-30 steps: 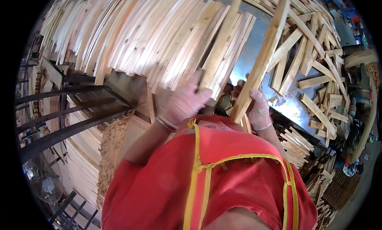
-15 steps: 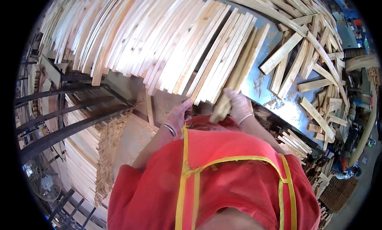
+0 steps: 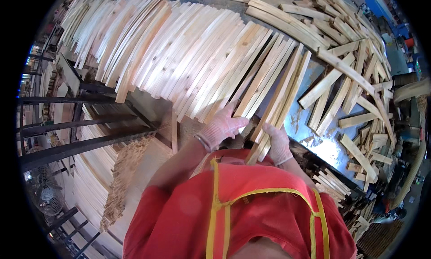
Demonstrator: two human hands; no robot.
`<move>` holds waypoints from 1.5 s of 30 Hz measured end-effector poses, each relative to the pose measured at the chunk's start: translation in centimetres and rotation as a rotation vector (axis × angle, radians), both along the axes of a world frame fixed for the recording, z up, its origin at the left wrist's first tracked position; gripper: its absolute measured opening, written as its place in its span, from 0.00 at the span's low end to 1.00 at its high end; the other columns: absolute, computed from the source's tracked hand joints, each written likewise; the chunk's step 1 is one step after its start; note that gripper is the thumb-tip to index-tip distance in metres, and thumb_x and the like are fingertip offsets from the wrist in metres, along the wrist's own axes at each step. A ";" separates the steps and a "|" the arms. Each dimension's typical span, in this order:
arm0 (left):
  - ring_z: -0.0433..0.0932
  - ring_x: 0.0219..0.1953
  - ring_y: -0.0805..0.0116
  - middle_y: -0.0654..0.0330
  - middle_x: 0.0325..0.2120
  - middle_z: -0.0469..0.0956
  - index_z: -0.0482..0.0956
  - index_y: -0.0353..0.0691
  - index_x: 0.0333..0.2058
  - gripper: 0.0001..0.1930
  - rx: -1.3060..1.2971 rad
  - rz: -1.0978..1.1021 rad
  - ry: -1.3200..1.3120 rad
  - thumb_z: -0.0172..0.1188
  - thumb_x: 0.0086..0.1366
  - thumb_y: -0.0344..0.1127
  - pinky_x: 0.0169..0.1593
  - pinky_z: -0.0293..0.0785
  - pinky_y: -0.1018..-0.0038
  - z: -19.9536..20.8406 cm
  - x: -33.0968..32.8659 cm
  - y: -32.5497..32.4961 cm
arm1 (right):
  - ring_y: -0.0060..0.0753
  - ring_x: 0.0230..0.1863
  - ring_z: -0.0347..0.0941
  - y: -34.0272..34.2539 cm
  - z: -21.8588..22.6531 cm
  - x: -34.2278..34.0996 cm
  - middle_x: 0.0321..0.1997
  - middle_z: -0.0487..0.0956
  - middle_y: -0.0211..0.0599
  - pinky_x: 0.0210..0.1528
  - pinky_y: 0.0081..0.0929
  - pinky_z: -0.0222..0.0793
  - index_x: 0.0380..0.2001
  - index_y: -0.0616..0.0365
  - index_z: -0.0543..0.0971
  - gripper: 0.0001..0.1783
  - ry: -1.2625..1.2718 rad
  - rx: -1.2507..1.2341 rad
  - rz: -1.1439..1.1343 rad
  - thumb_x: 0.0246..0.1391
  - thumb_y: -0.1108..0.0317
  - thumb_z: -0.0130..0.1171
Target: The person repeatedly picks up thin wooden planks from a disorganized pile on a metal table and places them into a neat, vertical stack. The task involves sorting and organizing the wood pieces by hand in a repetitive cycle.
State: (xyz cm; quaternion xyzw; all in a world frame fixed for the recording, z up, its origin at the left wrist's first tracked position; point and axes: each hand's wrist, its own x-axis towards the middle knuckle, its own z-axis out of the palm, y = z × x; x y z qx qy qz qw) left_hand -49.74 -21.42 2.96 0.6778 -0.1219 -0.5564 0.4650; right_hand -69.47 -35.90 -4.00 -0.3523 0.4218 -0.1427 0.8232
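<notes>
Both hands wear pale pinkish gloves. My left hand is closed around the near end of a wooden strip at the right part of a long row; some of its fingers are hidden. Beside it lie several loose wooden strips, slightly apart from the row. My right hand grips a small bundle of long wooden strips from their right side. The bundle's near ends reach back toward my red apron, and its far ends lean over the metal table.
A heap of mixed wood pieces covers the right of the shiny metal table. Dark metal rails stand at left, near stacked strips and a fan. A ribbed hose hangs at far right.
My left hand has moved right and forward onto the strip ends. The right hand's bundle has shifted nearer, and a gap has opened between it and the strips beside it.
</notes>
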 end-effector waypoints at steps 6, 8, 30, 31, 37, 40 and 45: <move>0.82 0.56 0.55 0.44 0.56 0.80 0.57 0.32 0.75 0.46 -0.312 -0.056 -0.320 0.72 0.64 0.38 0.62 0.77 0.64 0.9 -1.4 2.4 | 0.38 0.55 0.81 0.6 4.8 2.1 0.56 0.80 0.40 0.56 0.37 0.82 0.68 0.63 0.66 0.35 -0.029 -0.090 0.086 0.60 0.70 0.67; 0.83 0.57 0.47 0.37 0.56 0.80 0.58 0.30 0.74 0.45 -0.350 -0.093 -0.370 0.69 0.67 0.45 0.62 0.77 0.57 0.0 -1.8 1.3 | 0.37 0.55 0.80 -0.6 5.0 4.2 0.56 0.81 0.41 0.61 0.35 0.78 0.69 0.62 0.67 0.36 -0.092 -0.116 0.147 0.62 0.64 0.66; 0.83 0.43 0.62 0.59 0.42 0.85 0.84 0.42 0.52 0.20 -0.024 0.758 0.135 0.68 0.72 0.51 0.49 0.82 0.61 -14.9 2.1 15.6 | 0.44 0.55 0.82 -9.7 1.3 5.8 0.63 0.80 0.54 0.58 0.35 0.78 0.79 0.60 0.56 0.57 0.371 -0.831 0.013 0.48 0.69 0.74; 0.83 0.42 0.62 0.60 0.42 0.85 0.83 0.43 0.51 0.20 -0.057 0.849 0.295 0.68 0.72 0.52 0.48 0.82 0.61 -15.8 2.4 14.7 | 0.52 0.59 0.80 -10.0 0.8 5.3 0.63 0.79 0.60 0.63 0.41 0.75 0.78 0.56 0.59 0.57 0.575 -0.997 0.048 0.46 0.62 0.75; 0.81 0.37 0.64 0.61 0.38 0.82 0.81 0.43 0.50 0.18 -0.341 0.991 0.603 0.61 0.78 0.52 0.43 0.82 0.61 -17.0 -0.8 8.3 | 0.66 0.69 0.70 -8.7 -1.8 6.6 0.72 0.67 0.62 0.69 0.50 0.70 0.81 0.43 0.54 0.63 1.065 -1.081 0.244 0.44 0.55 0.76; 0.83 0.49 0.58 0.57 0.48 0.83 0.78 0.40 0.59 0.25 -0.168 0.597 0.669 0.57 0.79 0.55 0.55 0.82 0.55 -17.8 -2.4 9.3 | 0.65 0.68 0.71 -8.2 -1.7 7.4 0.74 0.66 0.58 0.71 0.49 0.69 0.82 0.40 0.52 0.65 1.129 -1.102 0.295 0.43 0.53 0.77; 0.74 0.66 0.48 0.54 0.64 0.76 0.69 0.42 0.69 0.40 -0.662 0.563 0.982 0.59 0.72 0.68 0.71 0.67 0.44 -19.2 -1.9 9.6 | 0.64 0.69 0.70 -10.3 -0.2 7.1 0.75 0.65 0.56 0.70 0.50 0.69 0.79 0.42 0.59 0.61 1.145 -1.262 0.407 0.41 0.55 0.76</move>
